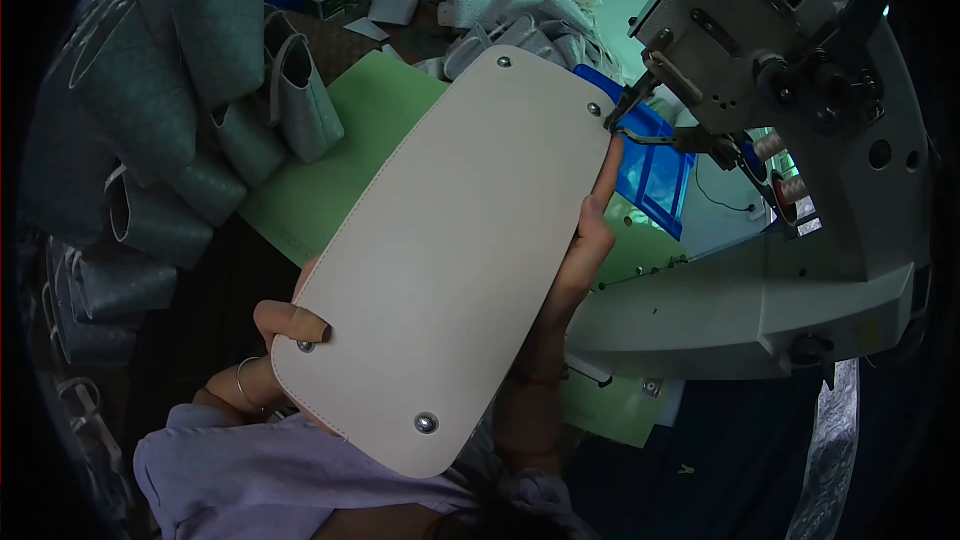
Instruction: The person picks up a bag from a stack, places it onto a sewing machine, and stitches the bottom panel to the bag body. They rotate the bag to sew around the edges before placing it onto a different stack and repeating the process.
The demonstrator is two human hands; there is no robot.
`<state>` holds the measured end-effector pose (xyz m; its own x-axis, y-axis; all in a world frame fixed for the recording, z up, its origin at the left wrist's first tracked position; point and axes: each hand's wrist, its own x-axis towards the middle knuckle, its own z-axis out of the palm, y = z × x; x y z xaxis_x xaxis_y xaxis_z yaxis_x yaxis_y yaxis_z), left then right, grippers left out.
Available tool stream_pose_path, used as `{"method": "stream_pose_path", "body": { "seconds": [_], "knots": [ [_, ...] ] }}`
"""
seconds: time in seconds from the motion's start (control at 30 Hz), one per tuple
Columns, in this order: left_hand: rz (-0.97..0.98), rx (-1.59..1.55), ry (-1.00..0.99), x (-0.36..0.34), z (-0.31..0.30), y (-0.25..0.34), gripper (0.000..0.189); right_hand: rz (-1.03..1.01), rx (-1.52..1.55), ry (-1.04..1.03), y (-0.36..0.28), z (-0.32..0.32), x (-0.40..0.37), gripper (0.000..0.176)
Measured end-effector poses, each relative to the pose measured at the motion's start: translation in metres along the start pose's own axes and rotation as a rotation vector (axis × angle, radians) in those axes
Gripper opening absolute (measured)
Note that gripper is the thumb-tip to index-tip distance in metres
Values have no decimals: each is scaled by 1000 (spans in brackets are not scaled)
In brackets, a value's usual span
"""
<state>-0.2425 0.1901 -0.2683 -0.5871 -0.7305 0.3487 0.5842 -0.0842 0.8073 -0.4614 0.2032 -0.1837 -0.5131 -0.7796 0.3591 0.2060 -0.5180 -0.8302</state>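
Note:
A beige, rounded leather-like bag base (450,240) fills the middle of the head view, tilted, with a metal stud near each corner and a line of stitching along its left edge. My left hand (290,323) grips its lower left edge, the taped thumb on top beside a stud and the other fingers hidden beneath. At the right edge, my right hand (590,240) holds it from the side, one finger stretched up along the edge and the rest behind. The base's upper right corner meets the needle and presser foot of a sewing machine (800,70).
Several grey bags (130,110) are piled at the left. A green work surface (370,140) lies beneath, with a blue basket (650,170) behind the needle. More grey pieces (520,15) are heaped at the back. The machine's pale arm (740,320) extends at the right.

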Motion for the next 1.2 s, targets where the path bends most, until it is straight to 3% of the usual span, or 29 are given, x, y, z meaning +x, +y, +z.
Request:
{"method": "stream_pose_path", "body": {
  "seconds": [0.17,0.27,0.73,0.77,0.83,0.93,0.97,1.03,1.2],
  "knots": [
    [369,227,-80,22,17,6,81,17,15,5,-2,1,1,73],
    [465,256,-80,33,14,5,76,22,2,7,-2,1,1,73],
    [603,440,-329,64,-12,0,90,35,-25,23,-4,7,2,79],
    [555,427,-237,67,4,6,62,38,-30,25,-4,7,3,79],
    [504,412,-142,66,8,7,37,44,-37,26,-4,7,3,79],
    [420,451,-128,68,-11,0,48,57,-35,44,-3,7,3,80],
    [472,464,-206,73,-13,1,70,51,-33,43,-3,8,2,80],
    [524,476,-282,80,-14,2,94,46,-32,42,-4,8,1,81],
    [497,564,-316,93,-10,11,96,75,-2,68,-5,8,1,80]
  ]
}}
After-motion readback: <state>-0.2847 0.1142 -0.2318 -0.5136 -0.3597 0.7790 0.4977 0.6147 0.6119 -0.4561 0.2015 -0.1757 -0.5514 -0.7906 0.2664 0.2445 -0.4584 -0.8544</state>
